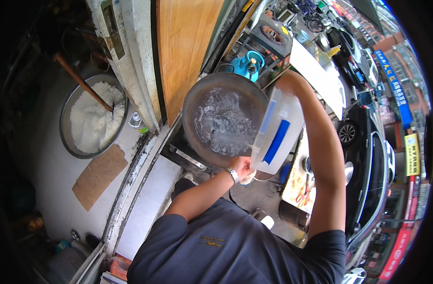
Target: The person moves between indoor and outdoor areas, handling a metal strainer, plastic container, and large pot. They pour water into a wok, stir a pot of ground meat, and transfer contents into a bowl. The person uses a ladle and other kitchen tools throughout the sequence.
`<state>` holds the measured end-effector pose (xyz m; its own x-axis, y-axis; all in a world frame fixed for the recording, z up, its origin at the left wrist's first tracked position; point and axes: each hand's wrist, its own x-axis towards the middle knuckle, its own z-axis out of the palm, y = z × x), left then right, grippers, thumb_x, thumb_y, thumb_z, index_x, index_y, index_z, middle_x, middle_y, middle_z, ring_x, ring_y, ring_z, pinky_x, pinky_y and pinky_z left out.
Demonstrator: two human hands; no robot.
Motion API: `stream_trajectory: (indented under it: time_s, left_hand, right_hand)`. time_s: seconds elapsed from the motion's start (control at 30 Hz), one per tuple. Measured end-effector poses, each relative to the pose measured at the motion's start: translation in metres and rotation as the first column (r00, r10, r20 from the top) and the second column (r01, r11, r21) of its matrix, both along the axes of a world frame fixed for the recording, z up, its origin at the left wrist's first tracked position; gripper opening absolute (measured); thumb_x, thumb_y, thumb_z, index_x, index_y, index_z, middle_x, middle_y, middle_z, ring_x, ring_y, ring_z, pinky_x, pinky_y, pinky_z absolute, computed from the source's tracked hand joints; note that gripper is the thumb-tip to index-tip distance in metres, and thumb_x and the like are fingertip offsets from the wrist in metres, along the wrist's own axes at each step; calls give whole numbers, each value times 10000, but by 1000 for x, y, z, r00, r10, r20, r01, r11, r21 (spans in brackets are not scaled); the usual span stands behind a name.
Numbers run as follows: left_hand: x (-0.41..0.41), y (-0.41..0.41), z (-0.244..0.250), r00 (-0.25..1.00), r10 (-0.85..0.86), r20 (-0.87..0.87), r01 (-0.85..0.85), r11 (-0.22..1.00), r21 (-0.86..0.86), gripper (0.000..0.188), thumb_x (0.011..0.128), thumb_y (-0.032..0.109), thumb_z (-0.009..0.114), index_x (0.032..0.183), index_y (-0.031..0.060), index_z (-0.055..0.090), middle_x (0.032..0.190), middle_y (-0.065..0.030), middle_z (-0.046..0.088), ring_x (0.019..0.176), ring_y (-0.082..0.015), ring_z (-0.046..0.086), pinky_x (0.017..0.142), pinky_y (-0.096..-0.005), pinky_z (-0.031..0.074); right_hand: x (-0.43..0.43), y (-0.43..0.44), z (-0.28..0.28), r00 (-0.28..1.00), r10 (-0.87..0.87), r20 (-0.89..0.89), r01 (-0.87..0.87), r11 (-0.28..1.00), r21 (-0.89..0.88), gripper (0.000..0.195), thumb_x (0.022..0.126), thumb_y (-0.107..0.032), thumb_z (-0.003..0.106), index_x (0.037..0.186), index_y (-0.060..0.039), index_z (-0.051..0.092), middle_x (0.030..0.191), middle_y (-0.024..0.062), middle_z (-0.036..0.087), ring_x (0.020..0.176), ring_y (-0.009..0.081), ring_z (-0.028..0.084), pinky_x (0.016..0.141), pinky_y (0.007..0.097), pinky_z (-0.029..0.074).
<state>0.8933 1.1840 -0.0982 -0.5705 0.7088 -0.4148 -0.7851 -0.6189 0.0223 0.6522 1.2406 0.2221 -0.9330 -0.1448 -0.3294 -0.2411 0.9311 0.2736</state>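
Observation:
Before me is a large metal wok (198, 96) with churning water (220, 120) in it. Over its right side a clear plastic container (287, 138) with blue clips is tipped, and water pours from it into the wok. My left hand (242, 167), with a metal watch at the wrist, grips the container's lower corner, a pale cloth (248, 178) just beneath the fingers. My right hand (287, 83) holds the container's far upper end; its fingers are mostly hidden behind the plastic.
A blue gas cylinder (242, 65) stands behind the wok, beside a burner stand (271, 33). Left, past the door frame, a metal basin (64, 124) holds white grains and a wooden-handled tool. Right, a worktable (291, 184) bears scissors (303, 199) and utensils; parked cars lie beyond.

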Motion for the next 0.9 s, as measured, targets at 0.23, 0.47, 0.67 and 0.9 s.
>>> stream_trajectory:
  time_s: [0.23,0.47,0.67,0.9]
  left_hand:
    - [11,-15,41,992,90,89,-104,980,167,237,874,94,487,1052,-5,607,1009,-141,649,958,-245,614,856,-397,510]
    - [-8,-52,42,981,113,-156,-109,993,37,371,870,79,460,1215,-37,534,1201,-182,600,1131,-301,566,1020,-427,422]
    - [-49,-62,82,945,199,-259,-262,934,-241,319,875,-4,558,1189,-55,575,1091,-136,648,988,-227,621,890,-340,502]
    - [-61,-52,136,854,26,-520,-282,863,-418,288,921,50,561,1191,-48,577,1140,-193,635,973,-254,637,848,-346,531]
  right_hand:
    - [49,-130,45,998,-53,-40,52,998,-34,362,793,-228,559,1084,-60,694,1145,152,664,1074,319,637,862,425,520]
    - [63,-37,58,978,-156,-139,128,973,-190,359,777,-261,584,1024,-30,704,1095,161,677,1023,315,652,850,410,511]
    - [167,190,43,827,-553,100,508,659,-556,363,798,-340,672,921,2,676,705,120,633,560,179,624,518,312,513]
    - [453,348,-223,381,-663,645,296,-573,-764,194,851,-201,587,962,-49,630,800,65,632,651,176,616,559,305,514]
